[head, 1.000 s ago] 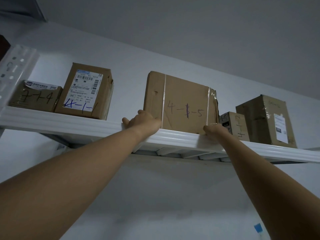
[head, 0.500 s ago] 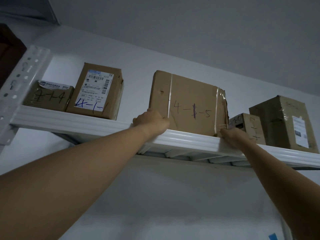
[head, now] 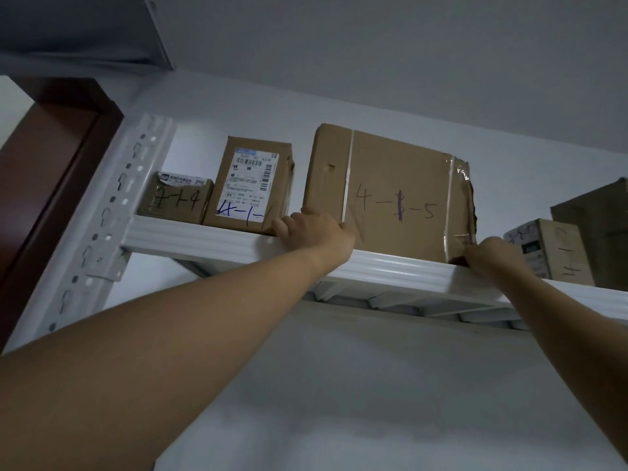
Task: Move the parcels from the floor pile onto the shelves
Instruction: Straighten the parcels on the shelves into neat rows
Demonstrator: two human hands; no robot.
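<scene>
On the high shelf [head: 204, 236], left hand [head: 312, 229] grips the lower left corner of a big box [head: 397, 185]; right hand [head: 492, 254] touches its lower right, grip unclear, likely nudging it square.

Door frame [head: 51, 171]: dark red-brown wood, upright, well left of the left grip [head: 312, 229].
Wall [head: 373, 385]: plain white, behind and below the left grip.
Ceiling [head: 407, 56]: pale grey, above the left grip.
Boxed beam [head: 78, 28]: grey, against the ceiling, up and left of the left grip.
</scene>
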